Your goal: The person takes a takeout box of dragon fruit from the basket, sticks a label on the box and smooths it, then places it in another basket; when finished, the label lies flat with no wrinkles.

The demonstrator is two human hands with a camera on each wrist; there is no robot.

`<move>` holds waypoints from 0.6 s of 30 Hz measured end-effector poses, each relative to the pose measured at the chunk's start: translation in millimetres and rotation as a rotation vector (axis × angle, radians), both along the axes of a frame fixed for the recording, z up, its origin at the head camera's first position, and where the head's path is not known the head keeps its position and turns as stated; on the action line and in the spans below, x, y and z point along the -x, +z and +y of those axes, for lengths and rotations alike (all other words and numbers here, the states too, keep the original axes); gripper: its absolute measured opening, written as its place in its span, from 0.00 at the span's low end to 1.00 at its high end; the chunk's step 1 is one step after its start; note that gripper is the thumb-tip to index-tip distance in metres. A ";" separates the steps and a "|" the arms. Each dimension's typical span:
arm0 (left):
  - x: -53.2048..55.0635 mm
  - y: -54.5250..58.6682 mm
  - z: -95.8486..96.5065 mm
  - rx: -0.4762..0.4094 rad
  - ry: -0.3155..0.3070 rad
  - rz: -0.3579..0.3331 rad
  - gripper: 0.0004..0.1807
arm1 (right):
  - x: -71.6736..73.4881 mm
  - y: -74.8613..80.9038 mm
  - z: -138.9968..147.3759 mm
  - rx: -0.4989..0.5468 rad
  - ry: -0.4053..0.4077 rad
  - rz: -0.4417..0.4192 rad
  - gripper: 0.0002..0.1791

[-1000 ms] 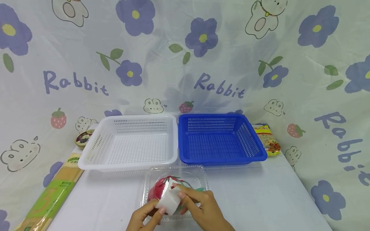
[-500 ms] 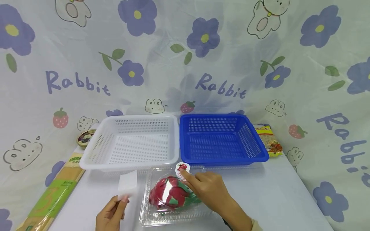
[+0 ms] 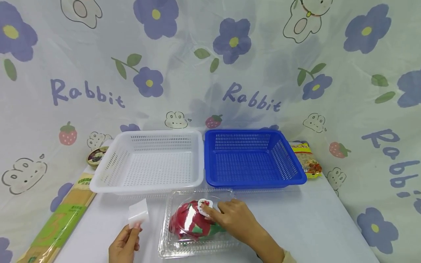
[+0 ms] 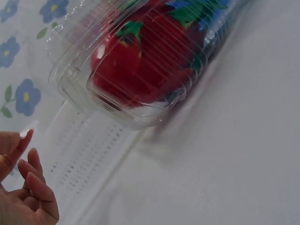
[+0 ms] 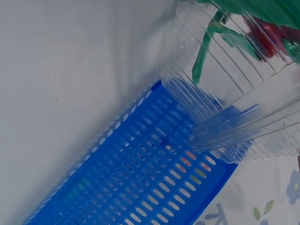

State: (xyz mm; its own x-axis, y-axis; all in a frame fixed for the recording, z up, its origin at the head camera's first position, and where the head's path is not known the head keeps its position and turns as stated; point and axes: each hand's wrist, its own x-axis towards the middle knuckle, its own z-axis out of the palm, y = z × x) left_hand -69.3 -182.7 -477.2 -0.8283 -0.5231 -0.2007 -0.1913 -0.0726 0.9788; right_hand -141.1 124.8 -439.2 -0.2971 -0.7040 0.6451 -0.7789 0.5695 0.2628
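Observation:
My left hand (image 3: 125,243) pinches a small square of white backing paper (image 3: 138,212) between thumb and index finger, left of a clear plastic clamshell box (image 3: 164,246). Inside the box lies a red dragon fruit (image 3: 187,221) with green scales. Over the domed lid, my right hand (image 3: 235,221) holds a white scalloped sticker (image 3: 204,212) with a red fruit print, the index fingertip on its face and the thumb at its lower edge. The left wrist view shows the left hand's fingers (image 4: 35,192) beside the box; no right hand shows in the right wrist view.
Behind the box stand a white basket (image 3: 148,189) and a blue basket (image 3: 256,183), side by side. A long noodle pack (image 3: 62,219) and a round tin (image 3: 95,156) lie at the left. A yellow food bag (image 3: 306,160) sits beyond the blue basket.
The sticker and backing paper came apart between both hands. The left hand moved left with the paper; the right hand raised the sticker, then brought it down over the lid.

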 end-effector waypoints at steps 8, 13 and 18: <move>-1.6 -7.3 -2.0 -0.051 -0.042 -0.058 0.11 | -0.9 -4.5 1.8 -0.036 0.007 -0.032 0.19; -6.0 -14.1 -1.3 -0.122 -0.093 -0.081 0.13 | -2.3 -4.5 2.1 -0.040 0.003 -0.072 0.18; -10.7 -20.8 -1.2 -0.088 -0.106 -0.233 0.18 | -4.0 -2.6 3.0 -0.050 -0.009 -0.132 0.20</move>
State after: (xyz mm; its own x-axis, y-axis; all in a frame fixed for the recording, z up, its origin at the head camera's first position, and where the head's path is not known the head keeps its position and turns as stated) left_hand -58.5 -183.9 -497.9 -0.8037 -0.4081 -0.4331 -0.4218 -0.1227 0.8983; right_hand -137.0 127.8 -441.8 -0.3835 -0.7314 0.5639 -0.8035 0.5652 0.1866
